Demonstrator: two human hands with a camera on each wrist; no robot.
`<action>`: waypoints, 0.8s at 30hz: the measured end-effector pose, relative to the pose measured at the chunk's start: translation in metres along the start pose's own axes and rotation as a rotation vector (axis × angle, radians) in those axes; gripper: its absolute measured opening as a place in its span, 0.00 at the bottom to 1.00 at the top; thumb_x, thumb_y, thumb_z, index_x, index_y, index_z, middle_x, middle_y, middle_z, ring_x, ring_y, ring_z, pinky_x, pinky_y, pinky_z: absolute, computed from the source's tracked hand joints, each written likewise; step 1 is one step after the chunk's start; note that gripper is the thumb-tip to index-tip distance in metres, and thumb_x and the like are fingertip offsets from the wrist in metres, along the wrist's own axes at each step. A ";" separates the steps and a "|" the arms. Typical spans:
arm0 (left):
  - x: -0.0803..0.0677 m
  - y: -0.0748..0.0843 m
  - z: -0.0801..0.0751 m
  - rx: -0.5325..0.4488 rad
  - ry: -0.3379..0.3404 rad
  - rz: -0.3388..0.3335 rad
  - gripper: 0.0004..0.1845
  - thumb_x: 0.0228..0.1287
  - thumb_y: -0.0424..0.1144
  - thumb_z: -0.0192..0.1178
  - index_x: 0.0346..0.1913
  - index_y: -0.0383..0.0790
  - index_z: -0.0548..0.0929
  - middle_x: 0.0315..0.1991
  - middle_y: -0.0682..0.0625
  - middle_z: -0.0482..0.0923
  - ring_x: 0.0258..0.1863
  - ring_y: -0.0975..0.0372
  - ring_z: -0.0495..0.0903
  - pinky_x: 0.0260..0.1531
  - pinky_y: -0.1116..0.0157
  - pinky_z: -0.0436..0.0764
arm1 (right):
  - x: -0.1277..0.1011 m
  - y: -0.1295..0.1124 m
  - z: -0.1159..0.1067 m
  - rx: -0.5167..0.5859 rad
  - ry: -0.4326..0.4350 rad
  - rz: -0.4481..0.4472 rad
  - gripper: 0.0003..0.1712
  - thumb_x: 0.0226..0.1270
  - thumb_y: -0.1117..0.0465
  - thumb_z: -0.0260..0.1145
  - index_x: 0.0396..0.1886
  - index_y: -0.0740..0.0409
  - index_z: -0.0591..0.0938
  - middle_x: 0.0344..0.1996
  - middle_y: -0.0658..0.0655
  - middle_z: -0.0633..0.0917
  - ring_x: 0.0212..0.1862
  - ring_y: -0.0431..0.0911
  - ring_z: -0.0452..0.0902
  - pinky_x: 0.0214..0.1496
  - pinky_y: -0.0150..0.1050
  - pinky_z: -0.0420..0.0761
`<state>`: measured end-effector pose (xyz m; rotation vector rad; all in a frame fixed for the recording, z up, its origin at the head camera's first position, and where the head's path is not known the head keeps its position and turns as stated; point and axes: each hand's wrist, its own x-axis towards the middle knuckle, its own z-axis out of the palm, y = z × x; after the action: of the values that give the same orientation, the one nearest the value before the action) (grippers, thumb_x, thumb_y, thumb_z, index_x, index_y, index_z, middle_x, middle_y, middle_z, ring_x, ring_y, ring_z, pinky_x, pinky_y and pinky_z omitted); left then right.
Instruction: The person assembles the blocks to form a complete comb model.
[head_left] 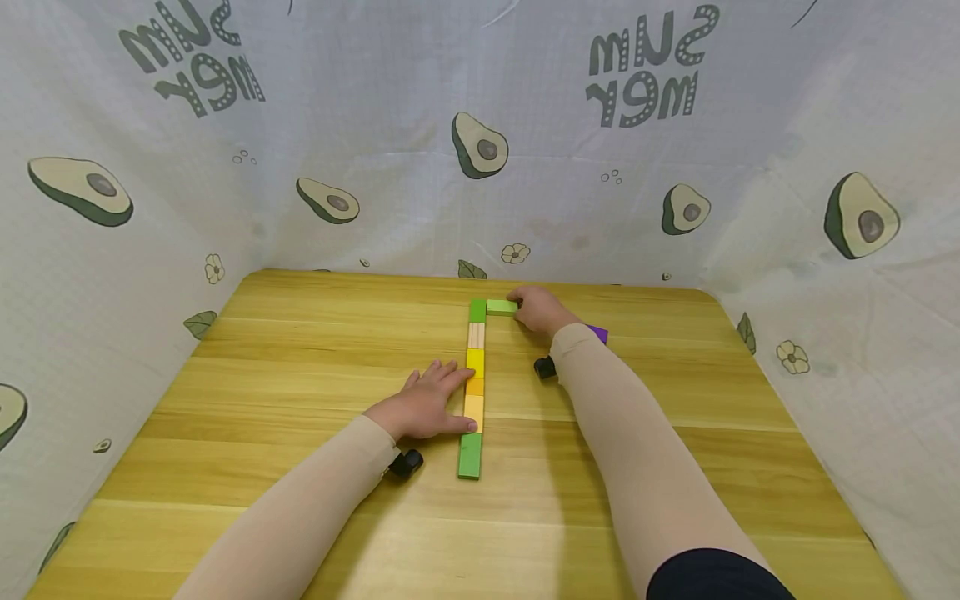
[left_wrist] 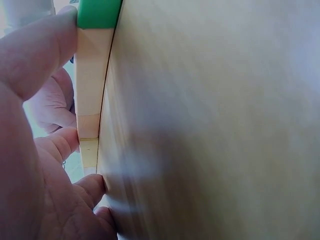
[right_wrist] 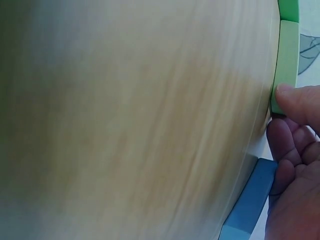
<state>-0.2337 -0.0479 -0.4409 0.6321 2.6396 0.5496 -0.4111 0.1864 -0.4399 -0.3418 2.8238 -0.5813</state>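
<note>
Fingers splayed apart on the left hand (head_left: 422, 408), beside a straight row of blocks — index fingertip touching the yellow block (head_left: 476, 359), thumb tip at the near end of the peach block (head_left: 474, 408). Between those two tips, an orange block (head_left: 475, 387). Just short of the thumb, at the row's near end, a mid-green block (head_left: 469, 456); beyond the index finger, a pale striped block (head_left: 476, 336), then a far green block (head_left: 477, 311). Clamped between thumb and fingers of the right hand (head_left: 543, 311), the right end of a light green block (head_left: 501, 307), lying crosswise with its left end against the far green block. Just beside the lower fingers in the right wrist view, a blue-looking block (right_wrist: 251, 195). Behind the right wrist in the head view, partly hidden, a purple block (head_left: 599, 333) — cannot tell whether the same piece. Under both hands, a wood-grain tabletop (head_left: 337, 321); past the fingertips, an avocado-print cloth (head_left: 397, 100).
</note>
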 end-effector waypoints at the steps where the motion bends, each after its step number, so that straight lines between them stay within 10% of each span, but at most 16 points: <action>1: 0.000 0.000 0.000 0.001 0.001 -0.001 0.48 0.51 0.71 0.55 0.72 0.59 0.51 0.75 0.49 0.43 0.74 0.51 0.38 0.69 0.45 0.41 | 0.000 0.000 0.000 0.000 0.002 -0.001 0.24 0.66 0.64 0.55 0.63 0.54 0.72 0.62 0.57 0.73 0.65 0.52 0.64 0.69 0.48 0.61; 24: 0.001 -0.001 0.003 0.006 0.010 -0.001 0.48 0.50 0.71 0.55 0.72 0.61 0.50 0.75 0.50 0.42 0.74 0.51 0.37 0.69 0.44 0.41 | 0.001 0.000 0.001 -0.019 0.003 -0.003 0.24 0.66 0.61 0.58 0.62 0.53 0.72 0.59 0.56 0.75 0.61 0.50 0.67 0.68 0.47 0.63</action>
<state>-0.2338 -0.0469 -0.4439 0.6320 2.6517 0.5463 -0.4115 0.1854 -0.4412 -0.3490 2.8334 -0.5568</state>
